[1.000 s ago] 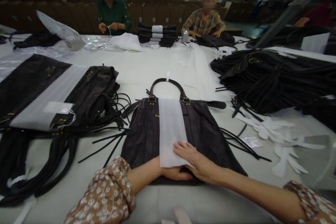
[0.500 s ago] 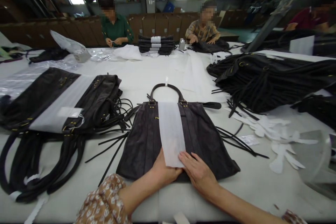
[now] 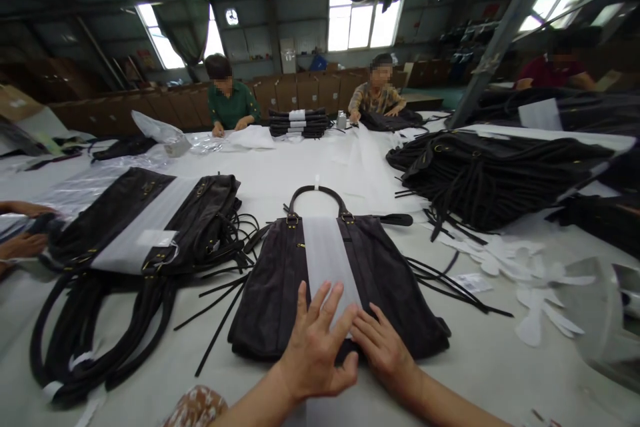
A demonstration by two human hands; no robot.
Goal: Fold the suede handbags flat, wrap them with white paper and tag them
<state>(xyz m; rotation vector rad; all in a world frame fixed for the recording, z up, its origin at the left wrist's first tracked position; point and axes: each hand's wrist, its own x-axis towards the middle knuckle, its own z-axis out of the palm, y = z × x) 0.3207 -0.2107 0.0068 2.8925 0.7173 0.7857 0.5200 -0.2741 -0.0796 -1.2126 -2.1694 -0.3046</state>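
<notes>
A dark handbag (image 3: 280, 280) lies flat before me, its top handle (image 3: 317, 189) pointing away and thin straps spread out at both sides. Down its middle runs a white paper strip (image 3: 327, 253). My left hand (image 3: 320, 340), fingers spread, is over the strip's near end and holds nothing. My right hand (image 3: 385, 347) rests with its fingers stretched out along the strip's right edge, by the bag's lower edge. Both hands partly hide the strip's near end.
Stacked dark bags with a white band (image 3: 150, 220) lie at left, beside another person's hands (image 3: 23, 240). At right are a bag pile (image 3: 480, 173), white cut pieces (image 3: 530, 280) and a clear plastic container (image 3: 595, 320). Two people (image 3: 233, 103) work across the white table (image 3: 300, 163).
My left hand has come out from under the strip's near end and is now above it, fingers spread. My right hand stays at the strip's edge. The camera has tilted up.
</notes>
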